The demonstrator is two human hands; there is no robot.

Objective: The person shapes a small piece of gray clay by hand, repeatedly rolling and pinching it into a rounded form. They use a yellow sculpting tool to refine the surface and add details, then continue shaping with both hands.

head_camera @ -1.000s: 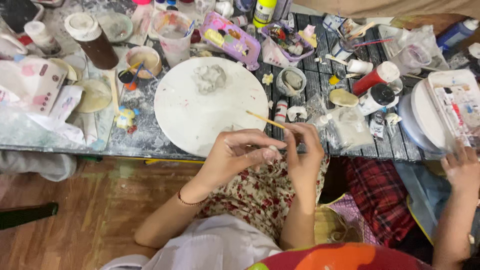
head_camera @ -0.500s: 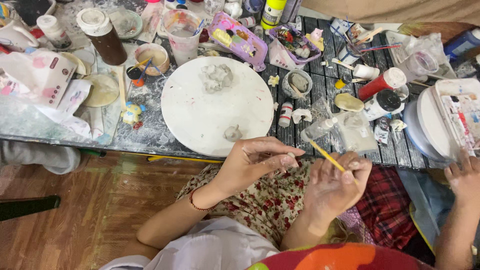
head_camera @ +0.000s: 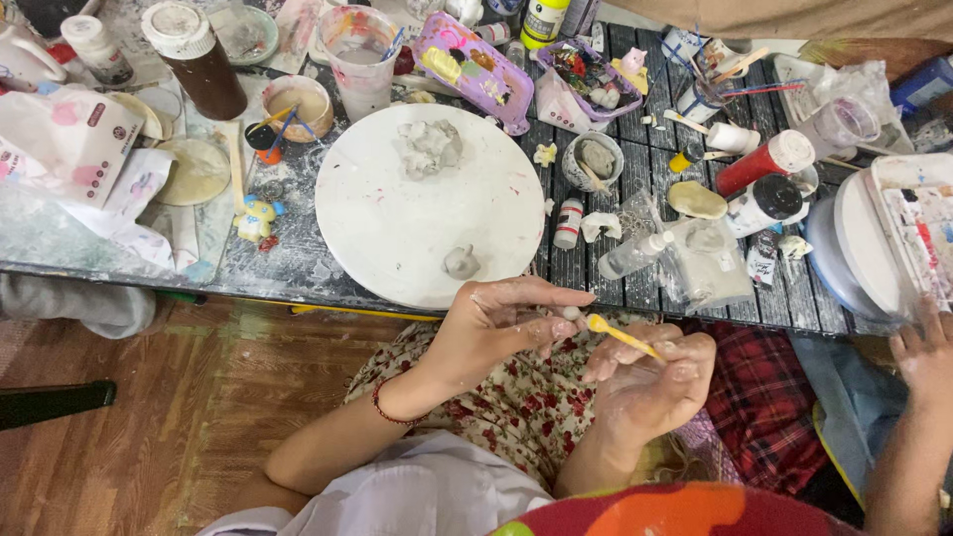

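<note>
My left hand (head_camera: pixel 501 320) pinches a small white bit of clay (head_camera: pixel 569 314) between its fingertips, over my flowered lap just below the table edge. My right hand (head_camera: pixel 650 382), smeared with clay, holds a thin yellow modelling tool (head_camera: pixel 620 336) whose tip meets the clay bit. Just above the hands lies a round white board (head_camera: pixel 397 223) on the table. On the board sit a rough grey clay lump (head_camera: pixel 430 147) near its far side and a small shaped clay piece (head_camera: pixel 461 262) near its front edge.
The table is crowded: a brown jar (head_camera: pixel 194 60), a paint-water cup (head_camera: pixel 357 45), a purple palette (head_camera: pixel 475 67), a red bottle (head_camera: pixel 764 161) and a plastic bag (head_camera: pixel 710 263). Another person's hand (head_camera: pixel 928 352) rests beside a second white board (head_camera: pixel 862 253) at right.
Both hands have drawn back from the board's front edge to over my lap. The yellow tool now points left at the clay bit in my left fingers.
</note>
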